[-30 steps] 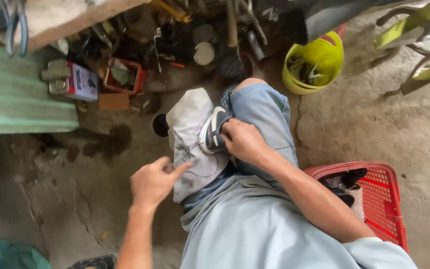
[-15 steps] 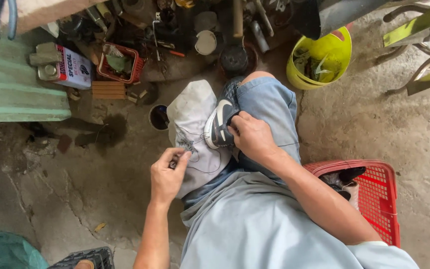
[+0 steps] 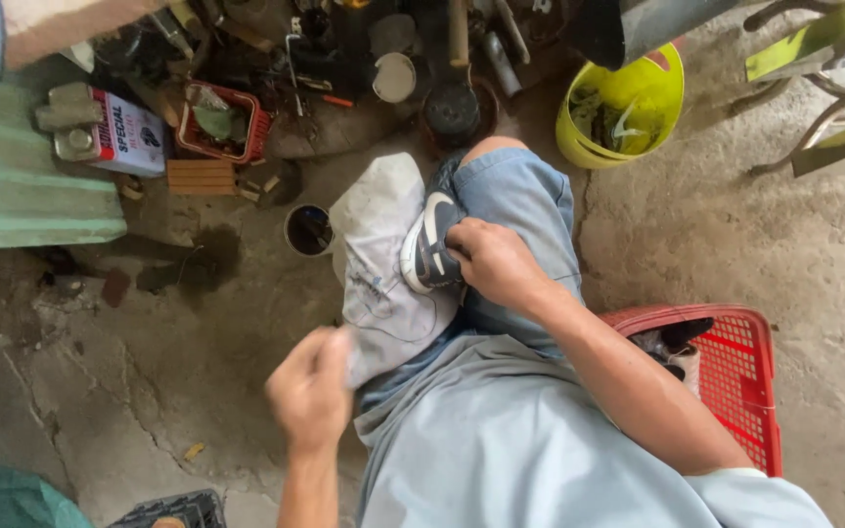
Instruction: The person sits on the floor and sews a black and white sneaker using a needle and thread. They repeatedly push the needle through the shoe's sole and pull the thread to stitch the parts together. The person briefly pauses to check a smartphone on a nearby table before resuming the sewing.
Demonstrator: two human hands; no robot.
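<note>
Right hand [image 3: 491,262] clamps the sneaker [image 3: 429,246] steady on the knee; left hand [image 3: 313,391], blurred, probably pinches the white cloth [image 3: 380,264] w/ closed grip.

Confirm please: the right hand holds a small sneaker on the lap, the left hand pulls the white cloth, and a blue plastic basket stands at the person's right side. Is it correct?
Not quite: the basket is red, not blue, as the head view shows. The rest stands: the right hand holds the small sneaker on the lap, and the left hand pulls the white cloth.
</note>
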